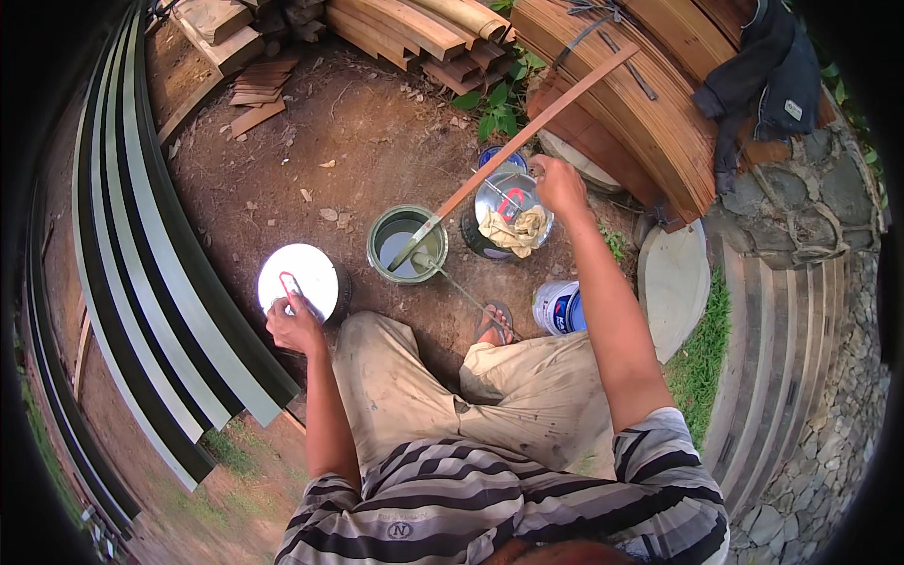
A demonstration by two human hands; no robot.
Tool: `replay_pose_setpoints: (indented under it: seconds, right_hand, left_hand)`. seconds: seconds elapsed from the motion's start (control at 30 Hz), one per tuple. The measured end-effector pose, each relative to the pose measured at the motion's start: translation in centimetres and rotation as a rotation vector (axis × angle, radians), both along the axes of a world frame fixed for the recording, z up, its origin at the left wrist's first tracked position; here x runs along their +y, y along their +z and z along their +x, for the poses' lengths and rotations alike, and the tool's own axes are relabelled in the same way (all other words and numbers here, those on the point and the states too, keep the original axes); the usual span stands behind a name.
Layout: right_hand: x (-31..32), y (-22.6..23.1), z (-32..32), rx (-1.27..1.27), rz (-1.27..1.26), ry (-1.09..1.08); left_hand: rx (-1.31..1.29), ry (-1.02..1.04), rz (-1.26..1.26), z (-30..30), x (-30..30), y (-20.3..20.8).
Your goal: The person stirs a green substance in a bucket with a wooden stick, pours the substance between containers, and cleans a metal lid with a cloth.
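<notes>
My left hand (pixel 294 326) is closed at the near edge of a round white lid (pixel 315 264). Its fingers pinch a small red-edged loop (pixel 288 282) lying over that lid. My right hand (pixel 559 186) is closed beside a can with a shiny silver lid (pixel 490 200); what its fingers hold cannot be made out. On that silver lid lie a crumpled tan cloth (pixel 514 229) and a thin rod. Between my hands stands an open green bucket (pixel 375 247) of greyish liquid. A long wooden stick (pixel 527 132) leans out of it, its lower end wet; a cord trails from the rim.
A white and blue can (pixel 556 308) lies near my right knee. Long grey-green metal strips (pixel 141 188) run along the left. Stacked timber (pixel 621 104) fills the far right, with dark clothing (pixel 767 85) on top. Behind are more planks (pixel 405 33); stone steps (pixel 772 348) descend at right.
</notes>
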State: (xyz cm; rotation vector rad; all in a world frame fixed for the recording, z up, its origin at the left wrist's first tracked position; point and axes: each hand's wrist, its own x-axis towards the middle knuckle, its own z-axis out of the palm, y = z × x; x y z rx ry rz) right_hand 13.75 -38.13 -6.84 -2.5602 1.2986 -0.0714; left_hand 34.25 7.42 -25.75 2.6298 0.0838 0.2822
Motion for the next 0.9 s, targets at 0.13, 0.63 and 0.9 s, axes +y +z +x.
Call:
replay_pose_setpoints:
  seconds: [0.13,0.63,0.9]
  right_hand:
    - [-3.7,-6.9,2.6,0.145,0.011,0.117]
    - [-1.5,-0.6,-0.8,0.206,-0.149,0.537]
    - [14.8,5.9,1.4,-0.076,0.102,0.827]
  left_hand:
    - [-0.017,-0.075,-0.056,-0.8,1.0,1.1]
    - [0.104,-0.777,-0.537,-6.3,-4.4,10.3]
    - [0.397,-1.206,-0.587,-12.3,-15.5,14.4]
